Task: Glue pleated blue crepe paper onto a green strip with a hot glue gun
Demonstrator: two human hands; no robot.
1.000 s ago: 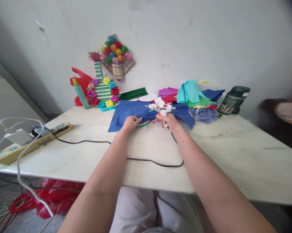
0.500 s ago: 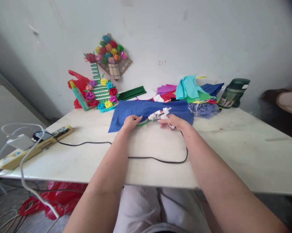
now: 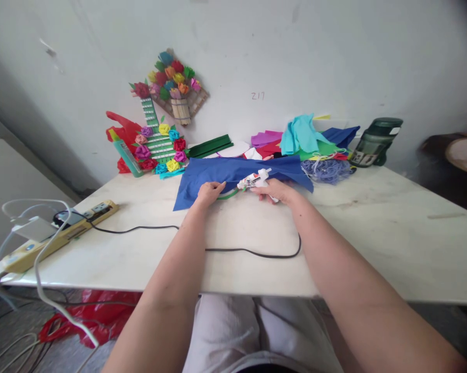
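Observation:
A blue sheet (image 3: 233, 168), cloth or crepe paper, lies spread across the middle of the table. At its near edge my left hand (image 3: 211, 192) is closed, thumb and forefinger pinching the sheet's edge. A thin curved green strip (image 3: 229, 195) runs along that edge between my hands. My right hand (image 3: 276, 190) is wrapped round the handle of a white glue gun (image 3: 259, 178). The gun's nozzle points left, close above the green strip and the sheet's edge. Whether the nozzle touches them, I cannot tell.
A black cord (image 3: 252, 252) crosses the table toward a yellow power strip (image 3: 62, 238). Behind stand a glue bottle (image 3: 127, 156), a paper-flower guitar (image 3: 161, 142), coloured sheets (image 3: 301, 137), purple stringy material (image 3: 329, 172) and a dark green bottle (image 3: 376, 142).
The glue gun and right hand have shifted slightly up the view. The blue sheet's right end reaches a little further right. My left hand keeps its pinch.

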